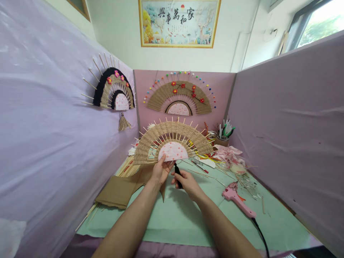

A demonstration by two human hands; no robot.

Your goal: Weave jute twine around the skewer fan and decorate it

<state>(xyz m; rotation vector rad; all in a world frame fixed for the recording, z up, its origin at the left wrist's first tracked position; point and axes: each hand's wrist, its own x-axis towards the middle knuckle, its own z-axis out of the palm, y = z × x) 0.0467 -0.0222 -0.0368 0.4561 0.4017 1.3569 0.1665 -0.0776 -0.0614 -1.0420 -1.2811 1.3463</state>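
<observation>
My left hand [161, 172] grips a woven fan [145, 145] by the lower edge of its pink dotted half-round centre, thumb in front. The fan is held up above the table, with tan cord woven round thin sticks whose ends stick out along the outer arc. A black tassel [177, 172] is pinched in my right hand [186, 182], just under the fan's bottom edge. The tassel's top is close to the fan's middle; whether it is fastened there I cannot tell.
Brown cardboard [115, 190] and thin sticks lie left on the green tabletop [182, 225]. To the right rests a pink glue gun [239, 202] with its cord. Behind are a red pen [200, 166], pink cloth [228, 154] and a tool pot [222, 139]. Finished fans [158, 98] hang on the partitions.
</observation>
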